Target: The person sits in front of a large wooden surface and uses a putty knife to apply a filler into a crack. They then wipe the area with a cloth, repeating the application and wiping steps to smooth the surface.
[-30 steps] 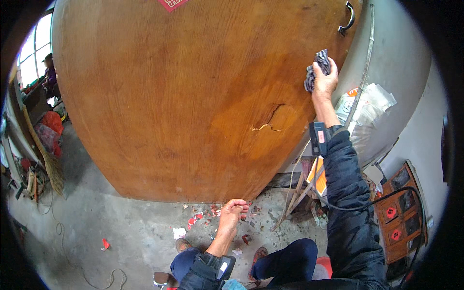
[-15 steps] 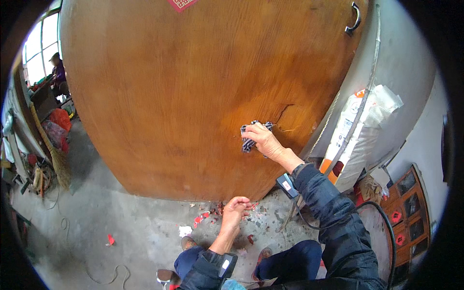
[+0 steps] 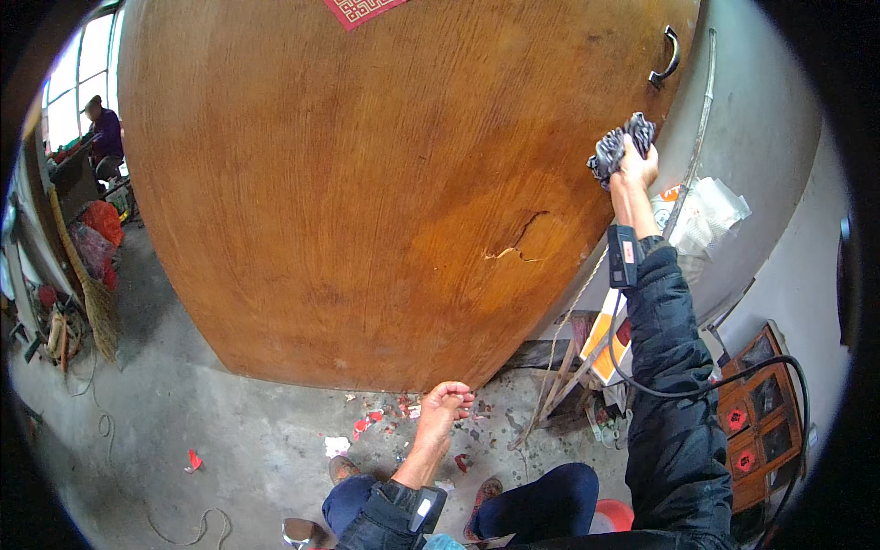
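Observation:
A brown wooden door [image 3: 348, 211] stands before me, its surface streaked and a crack [image 3: 518, 246] splitting its lower right part. My right hand [image 3: 638, 170] is raised near the door's right edge, below the silver handle [image 3: 667, 57]. It grips a crumpled dark rag [image 3: 621, 149] with a light pattern, bunched against the wood. Low down, in front of the door's bottom edge, my left hand [image 3: 444, 411] hangs with fingers curled in and nothing visible in them.
Red and white paper scraps [image 3: 368, 422] litter the concrete floor. Right of the door are a pole [image 3: 701, 128], a white-and-orange sack [image 3: 710, 215] and a small brown cabinet [image 3: 761, 403]. A straw broom [image 3: 96, 312] leans at left; farther back, a person [image 3: 106, 133] sits by the window.
My right hand has moved up and right with the rag, from beside the crack to near the handle, uncovering the crack. My left hand stays low, its fingers more curled.

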{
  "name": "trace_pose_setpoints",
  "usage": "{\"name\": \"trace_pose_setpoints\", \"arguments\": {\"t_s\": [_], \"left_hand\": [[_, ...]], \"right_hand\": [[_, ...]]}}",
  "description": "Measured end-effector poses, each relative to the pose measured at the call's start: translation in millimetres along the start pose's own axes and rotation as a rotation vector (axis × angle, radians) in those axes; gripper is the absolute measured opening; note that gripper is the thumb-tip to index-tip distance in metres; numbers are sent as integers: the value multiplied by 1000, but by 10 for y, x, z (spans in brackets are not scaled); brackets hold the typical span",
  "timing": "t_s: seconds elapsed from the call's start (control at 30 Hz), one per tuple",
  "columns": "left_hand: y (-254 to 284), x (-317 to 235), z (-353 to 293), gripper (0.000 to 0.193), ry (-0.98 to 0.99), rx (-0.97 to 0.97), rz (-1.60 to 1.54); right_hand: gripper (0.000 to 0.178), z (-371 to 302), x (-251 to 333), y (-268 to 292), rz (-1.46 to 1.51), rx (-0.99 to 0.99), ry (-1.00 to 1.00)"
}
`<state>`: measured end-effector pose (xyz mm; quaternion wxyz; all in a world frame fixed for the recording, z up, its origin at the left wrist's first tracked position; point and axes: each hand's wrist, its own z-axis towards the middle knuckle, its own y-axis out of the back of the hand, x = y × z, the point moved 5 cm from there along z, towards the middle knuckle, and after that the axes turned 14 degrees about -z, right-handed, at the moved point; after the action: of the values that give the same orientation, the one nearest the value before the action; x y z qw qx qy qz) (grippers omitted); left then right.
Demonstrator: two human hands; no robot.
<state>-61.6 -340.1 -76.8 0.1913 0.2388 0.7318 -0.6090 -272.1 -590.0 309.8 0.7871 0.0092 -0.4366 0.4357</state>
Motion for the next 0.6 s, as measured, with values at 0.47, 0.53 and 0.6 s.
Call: {"name": "trace_pose_setpoints", "arguments": {"t_s": [0.47,0.53,0.6], "left_hand": [[59,-50,93,20,-102,-22,-86],[34,-136,55,30,-202,-33,-139],[-19,-216,32,45,-265,8,-230]], "right_hand": [[45,-2301,117,-350,-211,1204,103],[42,-2525,98,-114,4,1439,-36],[39,-2783,6,191,7,1618,-180]]}}
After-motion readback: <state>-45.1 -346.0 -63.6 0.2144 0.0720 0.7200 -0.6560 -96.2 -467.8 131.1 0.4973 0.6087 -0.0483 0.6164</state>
